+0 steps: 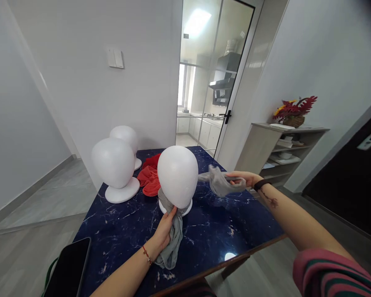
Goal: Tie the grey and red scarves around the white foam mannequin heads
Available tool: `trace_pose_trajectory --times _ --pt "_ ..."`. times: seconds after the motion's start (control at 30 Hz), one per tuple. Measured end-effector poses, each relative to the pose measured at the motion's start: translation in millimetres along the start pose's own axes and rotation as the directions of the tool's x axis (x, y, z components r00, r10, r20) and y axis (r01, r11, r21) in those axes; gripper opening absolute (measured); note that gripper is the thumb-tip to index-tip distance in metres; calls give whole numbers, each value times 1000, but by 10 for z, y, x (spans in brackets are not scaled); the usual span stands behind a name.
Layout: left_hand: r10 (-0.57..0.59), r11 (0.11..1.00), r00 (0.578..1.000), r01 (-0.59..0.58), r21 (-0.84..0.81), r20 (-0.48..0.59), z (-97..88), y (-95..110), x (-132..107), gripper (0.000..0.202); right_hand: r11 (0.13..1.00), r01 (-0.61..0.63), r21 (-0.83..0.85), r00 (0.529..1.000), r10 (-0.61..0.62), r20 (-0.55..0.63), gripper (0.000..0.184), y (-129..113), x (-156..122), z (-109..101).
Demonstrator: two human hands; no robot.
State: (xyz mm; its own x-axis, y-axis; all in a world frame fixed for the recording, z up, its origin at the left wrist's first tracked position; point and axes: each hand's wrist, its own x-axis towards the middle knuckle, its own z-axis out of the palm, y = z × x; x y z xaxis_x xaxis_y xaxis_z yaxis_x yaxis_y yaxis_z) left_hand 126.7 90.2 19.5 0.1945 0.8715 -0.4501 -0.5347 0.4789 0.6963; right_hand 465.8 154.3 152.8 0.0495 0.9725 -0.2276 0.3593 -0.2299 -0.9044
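A white foam mannequin head (pixel 177 173) stands upright on its round base on the dark blue table. A grey scarf (pixel 174 243) passes around its neck, partly hidden behind the head. My left hand (pixel 165 231) is closed on the scarf just below the chin, with one end hanging down onto the tabletop. Off to the right, my right hand (pixel 245 179) grips the scarf's other part, which stretches out from behind the head and hangs loosely bunched in the air.
Two more white foam heads (pixel 113 163) stand at the table's left back. Red cloth (pixel 150 177) lies crumpled behind the near head. A phone (pixel 69 268) is at the front left corner. A shelf unit (pixel 266 144) stands beyond the table, right of a glass door.
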Motion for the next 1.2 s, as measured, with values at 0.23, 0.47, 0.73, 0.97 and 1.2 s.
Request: trace_pose_trajectory --times 0.23,0.47,0.73,0.97,1.2 --pt "-18 1000 1000 18 19 -8 92 81 -128 35 921 -83 -380 898 234 372 19 190 -300 -247" --pt "9 1000 1000 -9 -2 24 31 29 -46 38 983 76 -168 850 24 527 37 119 -976 267" --pt "18 999 997 -20 29 79 -10 6 -20 37 898 -229 376 646 -149 749 49 684 -1563 2098" --pt "7 1000 997 -9 25 72 25 15 -47 37 782 -350 515 802 -34 597 50 668 -1730 2520" --pt "-13 982 988 -16 188 156 27 149 -194 35 762 -311 568 867 -18 499 47 520 -1618 2397"
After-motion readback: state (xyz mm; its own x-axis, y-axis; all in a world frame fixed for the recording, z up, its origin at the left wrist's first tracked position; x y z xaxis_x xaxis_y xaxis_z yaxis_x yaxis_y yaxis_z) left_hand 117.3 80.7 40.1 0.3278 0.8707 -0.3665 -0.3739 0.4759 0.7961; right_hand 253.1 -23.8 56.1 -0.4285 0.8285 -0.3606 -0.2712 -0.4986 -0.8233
